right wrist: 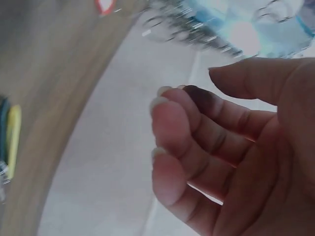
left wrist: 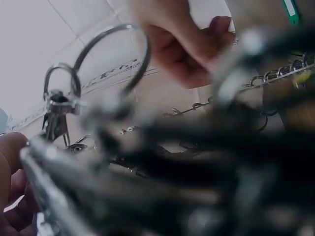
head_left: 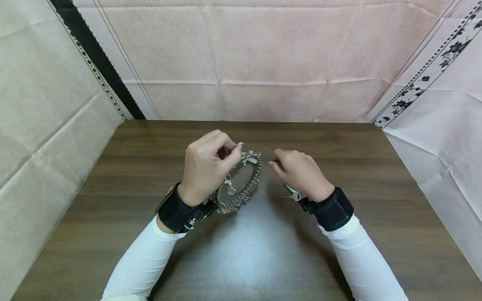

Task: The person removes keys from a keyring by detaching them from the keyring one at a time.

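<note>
My left hand (head_left: 211, 165) is raised at the middle of the table, thumb and forefinger pinching a small metal key ring (head_left: 241, 144). Right beside it stands a round, see-through container (head_left: 241, 177), its rim lined with many metal rings and clasps. In the left wrist view a swivel clasp (left wrist: 58, 110) with rings shows sharply near the fingers, while the metalwork in front is blurred. My right hand (head_left: 301, 171) hovers to the right of the container, fingers loosely curled and thumb apart, holding nothing; its palm (right wrist: 256, 177) faces the right wrist camera.
A key with a green tag (head_left: 291, 192) lies on the wooden table (head_left: 241, 259) partly under my right wrist. Inside the container are a few tagged items, one with a pale green tag (head_left: 250, 161). Pale cloth (head_left: 263, 62) hangs behind and at both sides.
</note>
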`<state>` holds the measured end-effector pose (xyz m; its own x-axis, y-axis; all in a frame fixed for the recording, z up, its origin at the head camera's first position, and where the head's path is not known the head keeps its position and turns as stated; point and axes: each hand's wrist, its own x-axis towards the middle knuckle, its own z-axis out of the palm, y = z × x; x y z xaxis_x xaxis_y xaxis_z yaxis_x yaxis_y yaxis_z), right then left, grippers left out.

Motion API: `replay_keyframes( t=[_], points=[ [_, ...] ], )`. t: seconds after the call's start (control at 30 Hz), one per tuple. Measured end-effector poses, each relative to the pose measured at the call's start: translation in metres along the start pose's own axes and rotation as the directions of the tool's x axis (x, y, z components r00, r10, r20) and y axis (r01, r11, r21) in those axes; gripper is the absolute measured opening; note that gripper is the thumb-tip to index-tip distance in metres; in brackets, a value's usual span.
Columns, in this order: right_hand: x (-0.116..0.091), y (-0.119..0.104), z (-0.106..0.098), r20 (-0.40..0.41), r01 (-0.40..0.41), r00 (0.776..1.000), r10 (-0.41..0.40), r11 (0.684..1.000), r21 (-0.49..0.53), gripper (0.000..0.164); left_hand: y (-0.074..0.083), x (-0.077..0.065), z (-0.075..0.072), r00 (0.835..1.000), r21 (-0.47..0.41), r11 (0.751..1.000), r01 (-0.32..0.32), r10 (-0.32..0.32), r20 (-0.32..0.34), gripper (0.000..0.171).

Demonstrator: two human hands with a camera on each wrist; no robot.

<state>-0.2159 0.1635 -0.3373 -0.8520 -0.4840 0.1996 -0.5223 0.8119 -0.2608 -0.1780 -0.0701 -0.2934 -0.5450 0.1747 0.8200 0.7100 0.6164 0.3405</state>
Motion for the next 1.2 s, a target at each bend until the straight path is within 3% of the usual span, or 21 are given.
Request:
replay_keyframes(
  t=[0.2, 0.4, 0.53, 0.7, 0.83, 1.2],
  points=[
    [-0.009, -0.023, -0.012, -0.115, 0.088, 0.990, -0.079, 0.993, 0.076, 0.016, 0.000, 0.001, -0.002, 1.000, -0.003, 1.000, 0.025, -0.025, 0.018, 0.019],
    [-0.021, -0.054, -0.009, -0.246, 0.278, 0.939, -0.239, 0.951, 0.138, 0.017, 0.002, 0.002, -0.005, 0.998, 0.024, 0.998, 0.058, -0.059, 0.039, 0.019],
    [-0.025, -0.072, 0.003, -0.274, 0.343, 0.915, -0.295, 0.928, 0.144, 0.019, 0.005, 0.001, -0.006, 0.996, 0.040, 0.997, 0.068, -0.070, 0.050, 0.019],
    [-0.024, -0.079, 0.016, -0.231, 0.344, 0.928, -0.294, 0.913, 0.218, 0.014, 0.007, 0.001, -0.006, 0.995, 0.047, 0.996, 0.076, -0.078, 0.054, 0.019],
    [-0.022, -0.074, 0.011, -0.191, 0.335, 0.938, -0.291, 0.903, 0.270, 0.008, 0.007, 0.001, -0.007, 0.996, 0.046, 0.996, 0.075, -0.077, 0.048, 0.019],
    [-0.019, -0.058, -0.005, -0.126, 0.277, 0.959, -0.254, 0.933, 0.231, 0.011, 0.006, 0.001, -0.006, 0.995, 0.048, 0.996, 0.078, -0.081, 0.064, 0.019]
  ],
)
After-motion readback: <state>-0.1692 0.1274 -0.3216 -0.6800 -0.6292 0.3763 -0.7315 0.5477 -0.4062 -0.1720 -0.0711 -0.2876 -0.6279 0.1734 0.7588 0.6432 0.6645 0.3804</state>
